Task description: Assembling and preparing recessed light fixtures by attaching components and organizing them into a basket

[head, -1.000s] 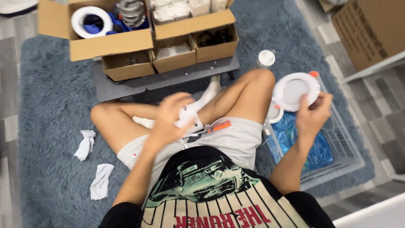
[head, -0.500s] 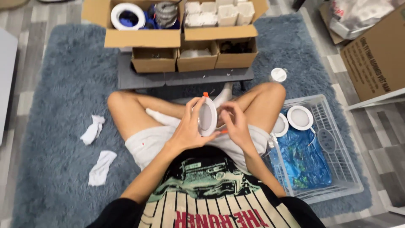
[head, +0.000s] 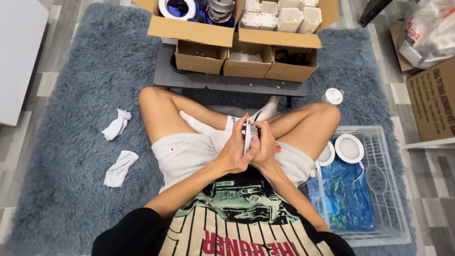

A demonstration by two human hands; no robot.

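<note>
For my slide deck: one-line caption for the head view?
Seated cross-legged on a blue rug, both hands, left and right, hold a round white lamp edge-on.

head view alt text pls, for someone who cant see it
Seen from above, a person sits cross-legged on a grey rug, left hand and right hand together holding a round white lamp edge-on in the lap. Open cardboard boxes lie ahead; a white basket stands at the right.

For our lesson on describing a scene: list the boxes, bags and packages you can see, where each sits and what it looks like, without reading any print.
Two large open cardboard boxes: top centre, brown.
Three small cardboard boxes: row below them, brown.
Side carton: right edge, brown, printed.
Plastic bag: top right, clear, crumpled.
Blue wrapper: inside white crate.
</note>
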